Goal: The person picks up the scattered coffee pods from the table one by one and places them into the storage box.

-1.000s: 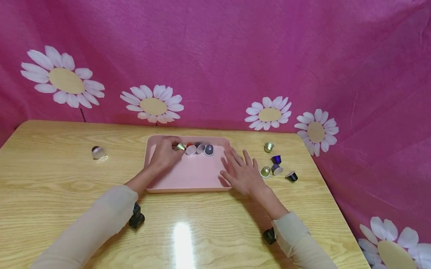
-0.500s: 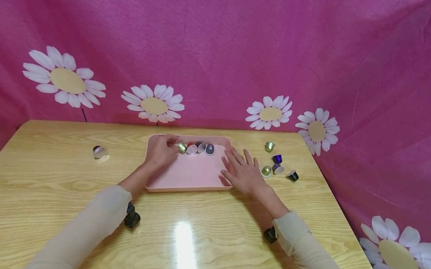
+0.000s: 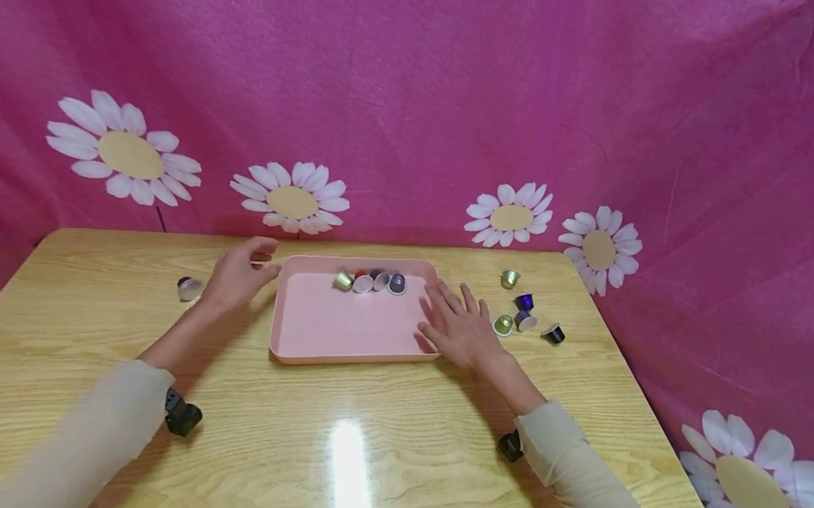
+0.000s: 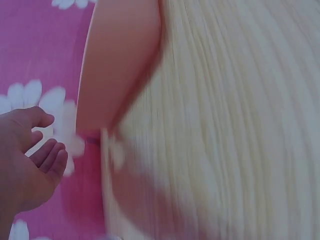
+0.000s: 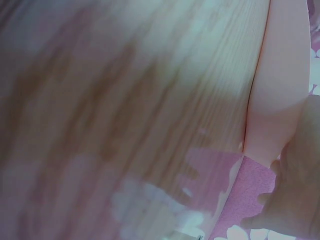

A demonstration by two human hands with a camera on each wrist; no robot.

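A pink tray (image 3: 353,355) lies on the wooden table, with a row of coffee capsules along its back part. At the left end of that row is a pale green capsule (image 3: 343,280); a dark grey capsule (image 3: 397,283) stands at the right end. My left hand (image 3: 238,274) is just outside the tray's left side, fingers loosely bent and holding nothing. In the left wrist view, the same hand (image 4: 31,160) hangs beside the tray's wall (image 4: 117,65). My right hand (image 3: 463,330) rests with spread, straight fingers at the tray's right rim.
Right of the tray lie several loose capsules, among them a gold-green one (image 3: 503,325), a blue one (image 3: 525,302) and a black one (image 3: 553,334). A lone capsule (image 3: 189,288) lies at the left, near my left forearm. A pink flowered cloth (image 3: 400,115) hangs behind the table.
My left hand has let go of the pale green capsule, leaving it in the tray, and moved left past the tray's rim. The right hand has stayed put.
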